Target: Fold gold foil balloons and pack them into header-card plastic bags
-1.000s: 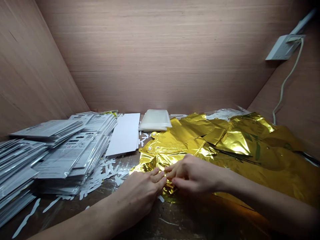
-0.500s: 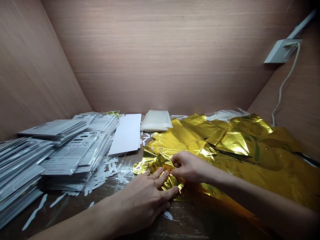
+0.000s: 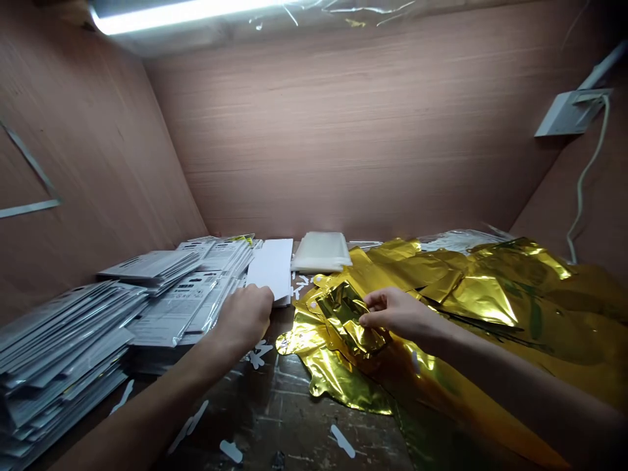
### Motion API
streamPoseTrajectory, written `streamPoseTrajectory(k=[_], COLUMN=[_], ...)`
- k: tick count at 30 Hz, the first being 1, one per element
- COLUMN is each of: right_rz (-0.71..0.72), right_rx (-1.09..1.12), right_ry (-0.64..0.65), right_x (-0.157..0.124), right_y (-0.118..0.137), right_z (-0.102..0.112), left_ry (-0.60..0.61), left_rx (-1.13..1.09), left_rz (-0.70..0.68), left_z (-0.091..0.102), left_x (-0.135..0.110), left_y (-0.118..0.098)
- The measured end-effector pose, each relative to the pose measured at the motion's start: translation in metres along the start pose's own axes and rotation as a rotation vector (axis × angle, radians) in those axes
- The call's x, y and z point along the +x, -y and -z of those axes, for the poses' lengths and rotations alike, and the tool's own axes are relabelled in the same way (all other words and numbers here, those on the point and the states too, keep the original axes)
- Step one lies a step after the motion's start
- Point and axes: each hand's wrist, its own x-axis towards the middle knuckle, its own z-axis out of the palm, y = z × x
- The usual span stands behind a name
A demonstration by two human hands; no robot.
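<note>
My right hand (image 3: pixel 395 317) pinches a folded gold foil balloon (image 3: pixel 346 314) between thumb and fingers, above other flat gold foil. Under it lies a flat, uninflated foil balloon (image 3: pixel 338 383) with rounded tabs, its lower edge on the dark table. At the near edge of a stack of white cards (image 3: pixel 269 265), my left hand (image 3: pixel 248 314) is closed, knuckles up. Its fingertips are hidden, so whether it grips a card does not show.
Packed clear sleeves with printed cards (image 3: pixel 167 307) stand in stacks on the left. Clear plastic bags (image 3: pixel 322 252) lie at the back, and a heap of gold foil balloons (image 3: pixel 471 288) covers the right. White paper scraps (image 3: pixel 342 441) dot the table. A socket box (image 3: pixel 572 111) with a cable hangs on the right wall.
My left hand has left the gold foil and moved left to the white cards. My right hand now holds the folded foil slightly raised. The view has tilted up, bringing in a lamp.
</note>
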Motion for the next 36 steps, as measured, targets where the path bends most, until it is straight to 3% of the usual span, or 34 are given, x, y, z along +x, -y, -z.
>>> streamPoseTrajectory(k=[5, 9, 12, 15, 17, 20, 24, 31, 36], right_rz=[-0.020, -0.093, -0.199, -0.227, -0.190, -0.140, -0.025, 0.338, 0.384], right_rx=[0.093, 0.094, 0.041, -0.029, -0.061, -0.080, -0.230, -0.627, -0.757], right_ry=[-0.045, 0.007, 0.118, 0.183, 0.199, 0.224, 0.215, 0.149, 0.194], right_x=[-0.004, -0.010, -0.014, -0.019, -0.024, -0.029, -0.034, -0.034, -0.029], right_y=[0.011, 0.020, 0.017, 0.010, 0.007, 0.006, 0.012, 0.016, 0.006], right_z=[0.016, 0.023, 0.017, 0.004, -0.007, -0.025, -0.041, -0.032, -0.028], left_ry=[-0.065, -0.107, -0.206, -0.325, -0.359, -0.294, -0.167, -0.167, -0.210], left_rx=[-0.093, -0.287, -0.443, -0.604, -0.643, -0.649, -0.564, -0.422, -0.349], left_rz=[-0.082, -0.309, -0.465, -0.557, -0.538, -0.430, -0.384, -0.436, -0.477], left_z=[0.014, 0.003, -0.008, -0.010, -0.006, -0.003, -0.018, -0.042, -0.042], left_x=[-0.028, -0.063, -0.078, -0.081, -0.078, -0.072, -0.071, -0.077, -0.072], left_y=[-0.043, -0.092, -0.112, -0.111, -0.105, -0.100, -0.104, -0.104, -0.097])
